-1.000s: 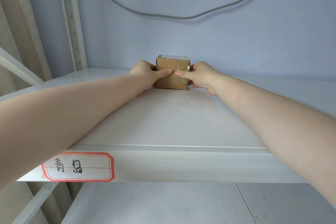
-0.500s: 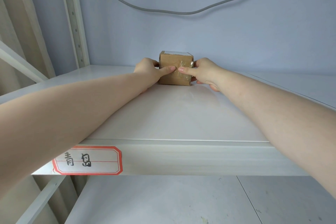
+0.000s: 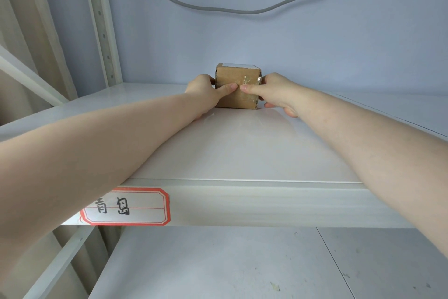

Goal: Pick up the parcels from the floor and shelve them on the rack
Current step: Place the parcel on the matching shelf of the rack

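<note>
- Parcel [image 3: 237, 87]: in the head view, a small brown cardboard box with clear tape over its front face and a white label on top, sitting on the white rack shelf [image 3: 242, 153] far back, close to the pale blue wall [image 3: 266, 44].
- The person's left hand [image 3: 206, 92] is curled against the box's left side, its thumb laid across the front face; the fingers behind the box are hidden.
- The person's right hand [image 3: 276, 91] is cupped on the box's right side, thumb also on the front face, its tip just beside the left thumb's tip; lower fingers rest on the shelf surface.
- Both forearms stretch over the shelf's front edge.
- A red-bordered label [image 3: 131, 207] with handwritten characters is stuck to the shelf's front lip, partly covered by the left arm.
- A grey cable [image 3: 242, 10] sags along the wall above the box.
- A perforated rack upright [image 3: 101, 22] stands at the left; a lower shelf [image 3: 218, 262] shows beneath.
</note>
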Demonstrator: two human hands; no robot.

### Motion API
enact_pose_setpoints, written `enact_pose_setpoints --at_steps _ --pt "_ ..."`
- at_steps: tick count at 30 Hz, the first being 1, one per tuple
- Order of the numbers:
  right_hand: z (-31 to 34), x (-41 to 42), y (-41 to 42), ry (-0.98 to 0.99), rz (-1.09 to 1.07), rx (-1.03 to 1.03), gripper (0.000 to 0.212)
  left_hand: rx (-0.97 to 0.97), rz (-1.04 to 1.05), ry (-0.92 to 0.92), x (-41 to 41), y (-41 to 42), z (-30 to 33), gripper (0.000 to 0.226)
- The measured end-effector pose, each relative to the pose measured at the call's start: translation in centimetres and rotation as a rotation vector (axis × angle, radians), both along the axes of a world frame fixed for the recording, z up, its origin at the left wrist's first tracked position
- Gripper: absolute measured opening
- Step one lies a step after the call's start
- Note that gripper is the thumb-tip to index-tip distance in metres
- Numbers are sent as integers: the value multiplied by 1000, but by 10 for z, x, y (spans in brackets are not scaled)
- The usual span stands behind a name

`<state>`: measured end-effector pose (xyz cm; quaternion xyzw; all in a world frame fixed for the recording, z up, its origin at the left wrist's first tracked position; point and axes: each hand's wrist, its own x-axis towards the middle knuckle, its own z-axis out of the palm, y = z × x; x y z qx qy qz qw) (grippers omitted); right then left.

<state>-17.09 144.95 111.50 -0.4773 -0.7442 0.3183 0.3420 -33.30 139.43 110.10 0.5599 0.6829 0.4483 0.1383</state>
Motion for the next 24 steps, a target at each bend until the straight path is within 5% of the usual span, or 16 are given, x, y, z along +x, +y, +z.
enact_pose_setpoints --at_steps 15,17,24 --pt "5 14 -12 -63 -70 15 91 -147 50 -7 7 -30 17 69" --pt "8 20 -22 -64 -87 -20 88 -153 40 -68 4 -43 21 44" --pt "20 30 -104 260 -65 14 58 -41 -104 -330 11 -115 35 38"
